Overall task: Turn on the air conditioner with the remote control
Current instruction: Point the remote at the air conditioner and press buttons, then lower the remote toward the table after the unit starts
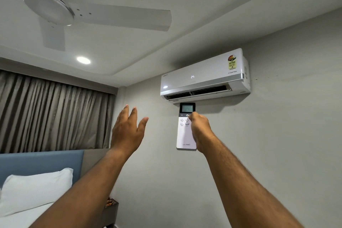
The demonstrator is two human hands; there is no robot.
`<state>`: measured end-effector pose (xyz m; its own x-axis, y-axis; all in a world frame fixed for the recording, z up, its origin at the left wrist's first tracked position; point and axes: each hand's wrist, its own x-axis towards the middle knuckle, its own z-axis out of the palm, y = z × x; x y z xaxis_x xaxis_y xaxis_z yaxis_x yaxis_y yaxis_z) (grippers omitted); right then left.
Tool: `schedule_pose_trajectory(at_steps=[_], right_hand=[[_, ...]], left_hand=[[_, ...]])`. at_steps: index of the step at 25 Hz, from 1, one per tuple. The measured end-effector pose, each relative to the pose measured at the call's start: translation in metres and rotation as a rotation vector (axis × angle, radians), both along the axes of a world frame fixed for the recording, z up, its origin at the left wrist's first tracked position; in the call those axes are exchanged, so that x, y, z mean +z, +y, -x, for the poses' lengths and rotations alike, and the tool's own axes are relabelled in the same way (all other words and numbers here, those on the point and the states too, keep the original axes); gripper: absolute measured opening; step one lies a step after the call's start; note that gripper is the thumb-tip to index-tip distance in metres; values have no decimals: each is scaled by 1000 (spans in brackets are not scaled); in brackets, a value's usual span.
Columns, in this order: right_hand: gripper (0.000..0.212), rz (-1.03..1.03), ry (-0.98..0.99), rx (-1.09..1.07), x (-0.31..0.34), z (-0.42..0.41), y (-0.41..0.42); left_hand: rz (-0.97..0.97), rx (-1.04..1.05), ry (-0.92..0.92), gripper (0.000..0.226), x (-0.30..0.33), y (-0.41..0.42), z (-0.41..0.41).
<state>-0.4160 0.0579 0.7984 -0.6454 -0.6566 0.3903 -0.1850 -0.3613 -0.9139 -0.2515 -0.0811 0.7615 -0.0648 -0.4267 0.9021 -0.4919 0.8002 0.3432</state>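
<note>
A white air conditioner (pixel 205 76) hangs high on the grey wall, its front showing a lit "24" and its lower flap open. My right hand (pixel 200 129) holds a slim white remote control (pixel 184 135) upright just below the unit, with the thumb resting on the power button under the small screen. My left hand (pixel 127 131) is raised to the left of the remote, palm open and fingers apart, holding nothing.
A white ceiling fan (pixel 55 9) hangs overhead at top left beside a round ceiling light (pixel 83 60). Brown curtains (pixel 51 114) cover the left wall. A bed with a white pillow (pixel 35 189) and blue headboard (pixel 40 163) lies at lower left.
</note>
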Motion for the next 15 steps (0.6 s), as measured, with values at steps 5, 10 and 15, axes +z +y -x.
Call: schedule_pose_trajectory(at_steps=[5, 10, 15], right_hand=[[17, 12, 2, 140, -22, -48, -26], [19, -3, 5, 327, -45, -116, -61], [20, -24, 3, 496, -58, -170, -79]], left_hand=[[-122, -117, 211, 33, -20, 2, -39], [-453, -389, 279, 30, -36, 15, -87], [-588, -386, 320, 24, -49, 23, -135]])
